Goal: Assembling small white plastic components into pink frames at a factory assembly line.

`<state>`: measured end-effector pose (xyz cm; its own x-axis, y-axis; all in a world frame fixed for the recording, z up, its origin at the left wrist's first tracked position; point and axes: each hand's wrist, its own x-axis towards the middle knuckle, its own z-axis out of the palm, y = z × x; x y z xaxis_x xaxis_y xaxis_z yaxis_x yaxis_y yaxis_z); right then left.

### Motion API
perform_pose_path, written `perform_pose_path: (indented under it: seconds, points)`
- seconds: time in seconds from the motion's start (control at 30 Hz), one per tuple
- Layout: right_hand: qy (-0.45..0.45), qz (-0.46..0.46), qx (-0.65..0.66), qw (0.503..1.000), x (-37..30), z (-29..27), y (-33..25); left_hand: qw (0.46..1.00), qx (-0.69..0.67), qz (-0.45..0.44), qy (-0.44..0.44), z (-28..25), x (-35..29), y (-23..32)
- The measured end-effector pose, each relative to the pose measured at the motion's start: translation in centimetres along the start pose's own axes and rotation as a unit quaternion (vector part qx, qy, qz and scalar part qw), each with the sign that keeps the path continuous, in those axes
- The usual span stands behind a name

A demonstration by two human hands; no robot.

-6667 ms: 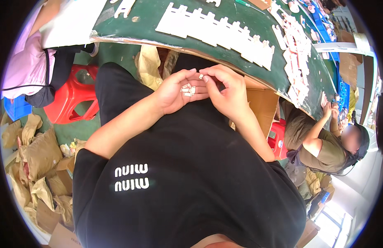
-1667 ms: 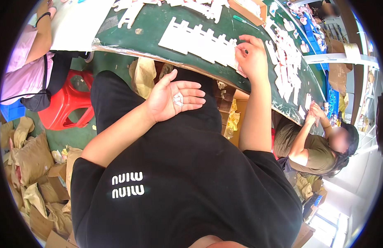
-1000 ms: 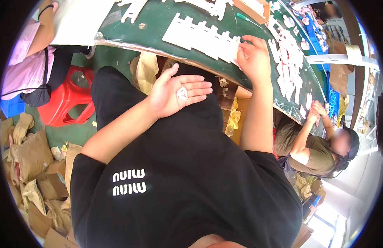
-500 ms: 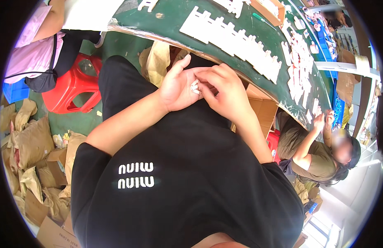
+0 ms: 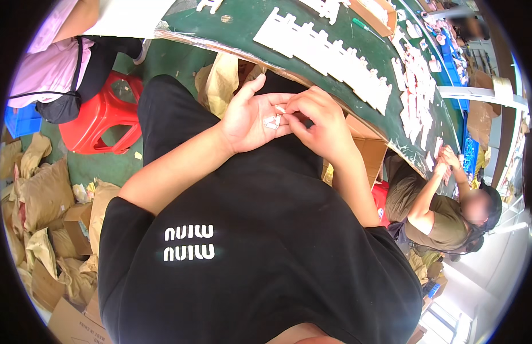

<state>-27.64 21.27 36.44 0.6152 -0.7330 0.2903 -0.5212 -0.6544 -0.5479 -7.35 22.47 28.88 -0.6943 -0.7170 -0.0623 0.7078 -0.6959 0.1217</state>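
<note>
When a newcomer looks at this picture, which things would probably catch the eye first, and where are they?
Probably the bright red stool at the left, on the green floor. Near the centre, the open left hand bears small white pieces on its palm, with the right hand close against it. Above them, a slanting row of white parts lies on the green table.

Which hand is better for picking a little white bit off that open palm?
Probably the right hand: its fingers are curled close to the small white pieces. The left hand is the open palm they lie on, so it seems better for holding.
</note>
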Motion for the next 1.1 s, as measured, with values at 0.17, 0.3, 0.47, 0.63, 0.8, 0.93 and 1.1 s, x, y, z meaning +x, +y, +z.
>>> perform_pose_path:
  seconds: [0.17, 0.3, 0.47, 0.63, 0.8, 0.93, 1.1]
  points:
    - [0.005, -0.016, 0.013, 1.0, -0.1, 0.1, -0.1, 1.0, 0.028, -0.008, 0.003, -2.0, 0.1, -0.7]
    - [0.022, -0.029, -0.005, 0.999, -0.4, 0.0, -0.1, 0.999, 0.048, 0.017, 0.016, -2.2, -0.2, -0.9]
    - [0.021, -0.048, -0.034, 0.998, -0.8, -0.8, 0.1, 0.996, 0.078, 0.035, 0.024, -1.2, -0.3, -0.7]
    - [0.068, -0.034, -0.076, 0.994, -1.6, -0.9, 0.0, 0.991, 0.094, 0.056, 0.074, -0.4, -0.4, -0.8]
    - [0.078, -0.035, -0.104, 0.991, -2.3, -0.5, 0.1, 0.99, 0.098, 0.062, 0.078, 0.0, -0.7, -1.1]
    - [0.09, 0.005, -0.131, 0.987, -2.2, 0.1, -0.7, 0.99, 0.099, 0.063, 0.072, -0.3, -0.8, -1.0]
    - [0.094, 0.02, -0.14, 0.985, -1.7, 0.2, -1.3, 0.987, 0.112, 0.068, 0.094, 0.1, -1.1, -0.8]
